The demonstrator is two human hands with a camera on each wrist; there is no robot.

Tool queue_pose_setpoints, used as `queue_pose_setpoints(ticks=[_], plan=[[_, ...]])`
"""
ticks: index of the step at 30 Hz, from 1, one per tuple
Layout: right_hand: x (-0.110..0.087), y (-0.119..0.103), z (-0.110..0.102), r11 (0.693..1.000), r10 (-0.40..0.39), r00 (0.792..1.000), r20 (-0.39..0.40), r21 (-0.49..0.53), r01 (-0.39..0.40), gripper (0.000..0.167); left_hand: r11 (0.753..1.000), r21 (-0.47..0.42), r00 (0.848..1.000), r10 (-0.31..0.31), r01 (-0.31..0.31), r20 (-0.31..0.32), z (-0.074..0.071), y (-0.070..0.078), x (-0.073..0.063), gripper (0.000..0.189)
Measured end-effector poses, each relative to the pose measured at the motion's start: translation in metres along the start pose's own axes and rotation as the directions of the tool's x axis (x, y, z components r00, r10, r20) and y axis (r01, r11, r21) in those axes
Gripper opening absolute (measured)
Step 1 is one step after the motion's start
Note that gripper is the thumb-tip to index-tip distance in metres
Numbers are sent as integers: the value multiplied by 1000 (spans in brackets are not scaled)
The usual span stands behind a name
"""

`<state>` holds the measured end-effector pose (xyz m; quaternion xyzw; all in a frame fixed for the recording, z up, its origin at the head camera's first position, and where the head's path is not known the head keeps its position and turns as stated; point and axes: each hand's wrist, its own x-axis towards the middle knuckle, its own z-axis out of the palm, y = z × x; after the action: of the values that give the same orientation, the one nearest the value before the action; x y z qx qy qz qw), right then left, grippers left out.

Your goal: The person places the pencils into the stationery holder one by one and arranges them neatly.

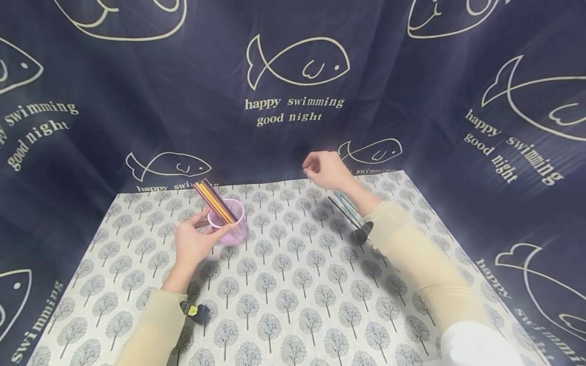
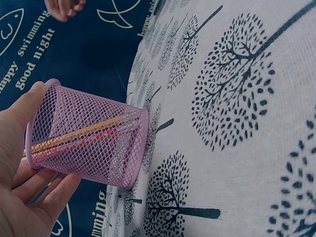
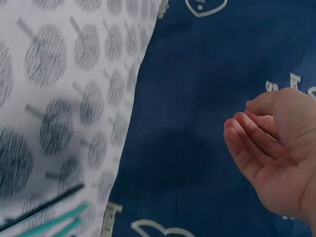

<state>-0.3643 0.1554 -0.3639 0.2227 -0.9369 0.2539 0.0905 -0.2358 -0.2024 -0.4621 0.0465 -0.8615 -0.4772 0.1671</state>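
A pink mesh pen holder (image 1: pixel 235 237) stands on the cloth, left of centre in the head view. Several pencils (image 1: pixel 211 199) in yellow, red and dark tones lean out of it to the left. My left hand (image 1: pixel 196 243) grips the holder near its rim, with the thumb and fingers around opposite sides of the mesh (image 2: pixel 98 133). Raised above the far edge of the table, my right hand (image 1: pixel 328 171) has loosely curled fingers and holds nothing. Below its wrist lie teal pencils (image 1: pixel 346 205) and a dark pencil (image 1: pixel 340 209), partly hidden by the forearm.
A white cloth (image 1: pixel 279 284) printed with grey trees covers the table. Dark blue curtains (image 1: pixel 284 147) with fish drawings and lettering hang right behind the table and along both sides. Each wrist carries a small dark camera (image 1: pixel 363 233).
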Motion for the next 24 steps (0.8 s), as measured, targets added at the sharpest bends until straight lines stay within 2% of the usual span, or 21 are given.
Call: queue_pose_setpoints(ticks=[5,10,17,24], plan=[[-16,27,-9,998,60,998,14,-25,-60,14,1000,4,1000,-4,4,-8,1,-1,0,80],[-34,59,-6,992,101,995,13,-80,-99,15,1000,5,1000,8,-8,-7,1,-2,0,81],[-55,92,2,991,72,996,58,-118,-65,15,1000,-5,1000,21,-21,-5,0,-2,0,81],[-71,108,13,983,62,985,163,-181,-32,11,1000,-2,1000,14,-14,-6,0,0,0,81]])
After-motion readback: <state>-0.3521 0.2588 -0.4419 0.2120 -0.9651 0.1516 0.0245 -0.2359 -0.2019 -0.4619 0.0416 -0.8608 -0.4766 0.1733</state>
